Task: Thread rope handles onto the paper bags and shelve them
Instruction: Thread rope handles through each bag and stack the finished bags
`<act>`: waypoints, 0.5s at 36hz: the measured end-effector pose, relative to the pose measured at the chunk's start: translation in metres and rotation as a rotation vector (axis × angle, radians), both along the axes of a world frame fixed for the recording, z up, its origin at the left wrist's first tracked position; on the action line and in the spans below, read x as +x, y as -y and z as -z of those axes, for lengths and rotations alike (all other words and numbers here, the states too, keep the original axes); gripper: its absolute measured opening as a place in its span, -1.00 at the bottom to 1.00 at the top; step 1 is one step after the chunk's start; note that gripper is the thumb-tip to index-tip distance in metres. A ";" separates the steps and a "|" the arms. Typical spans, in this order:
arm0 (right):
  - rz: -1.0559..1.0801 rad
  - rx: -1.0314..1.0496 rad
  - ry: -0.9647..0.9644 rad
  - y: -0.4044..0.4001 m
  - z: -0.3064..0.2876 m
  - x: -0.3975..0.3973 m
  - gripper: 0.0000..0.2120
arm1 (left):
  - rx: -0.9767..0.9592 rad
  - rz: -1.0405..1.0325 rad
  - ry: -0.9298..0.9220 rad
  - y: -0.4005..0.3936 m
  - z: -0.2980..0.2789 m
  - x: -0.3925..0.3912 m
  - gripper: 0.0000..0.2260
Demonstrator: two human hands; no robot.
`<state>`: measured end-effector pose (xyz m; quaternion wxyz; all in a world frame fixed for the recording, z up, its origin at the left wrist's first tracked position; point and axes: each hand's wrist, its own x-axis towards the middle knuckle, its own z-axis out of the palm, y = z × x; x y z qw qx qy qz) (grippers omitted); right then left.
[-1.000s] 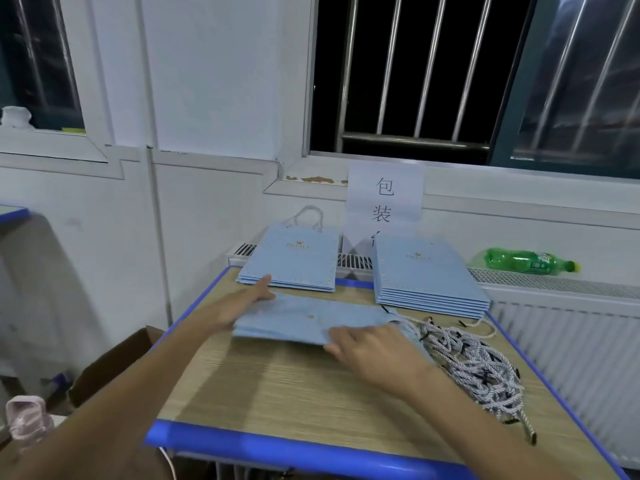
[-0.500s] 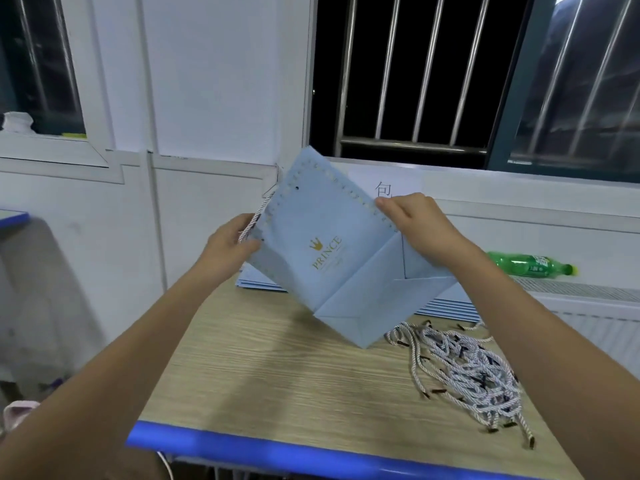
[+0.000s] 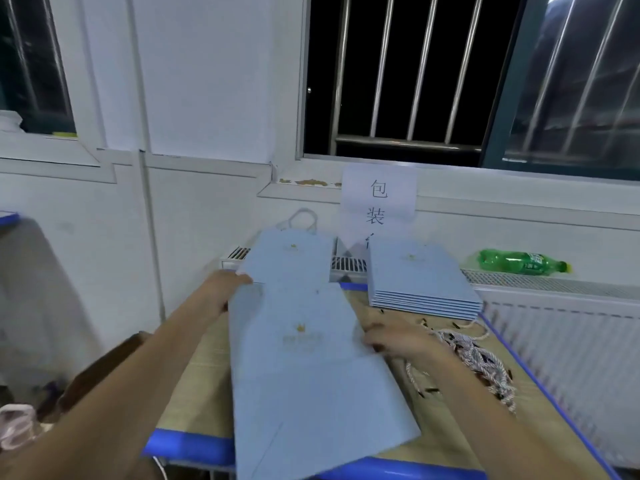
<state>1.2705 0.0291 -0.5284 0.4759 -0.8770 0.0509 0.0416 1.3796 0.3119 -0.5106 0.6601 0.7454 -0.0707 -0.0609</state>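
Motion blur smears the pale blue paper bag (image 3: 311,368) lying flat at centre frame, its near end past the table (image 3: 194,386) edge and its print unreadable, while the left hand (image 3: 221,292) grips its upper-left corner and the right hand (image 3: 398,341), fingers loosely curled, pinches its right edge beside the rope handles (image 3: 474,362)

Paper sign (image 3: 379,197) on wall: 包装, third character cut off. Bag (image 3: 304,358) print blurred, unreadable. Bottle (image 3: 519,262) label illegible.
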 end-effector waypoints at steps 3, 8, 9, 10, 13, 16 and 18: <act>-0.013 -0.234 0.056 0.003 0.012 0.004 -0.88 | 0.340 0.047 0.230 0.004 0.034 0.005 -0.81; -0.016 -0.336 0.084 0.008 0.017 0.005 -0.90 | 0.951 -0.027 0.463 0.009 0.073 0.000 -0.35; 0.007 -0.334 0.111 0.009 0.017 0.005 -0.93 | 0.951 -0.062 0.498 0.011 0.073 -0.004 -0.26; 0.060 -0.328 0.156 0.010 0.015 0.005 -0.91 | 0.927 -0.089 0.521 0.012 0.073 -0.007 -0.23; 0.276 -0.226 0.306 0.020 0.013 0.005 -0.78 | 0.921 -0.124 0.688 0.010 0.071 -0.015 -0.35; 0.364 -0.187 0.344 0.029 0.011 0.005 -0.73 | 0.909 -0.096 0.736 0.006 0.075 -0.014 -0.48; 0.330 -0.243 0.325 0.030 0.011 0.006 -0.75 | 0.875 -0.076 0.728 0.006 0.072 -0.018 -0.43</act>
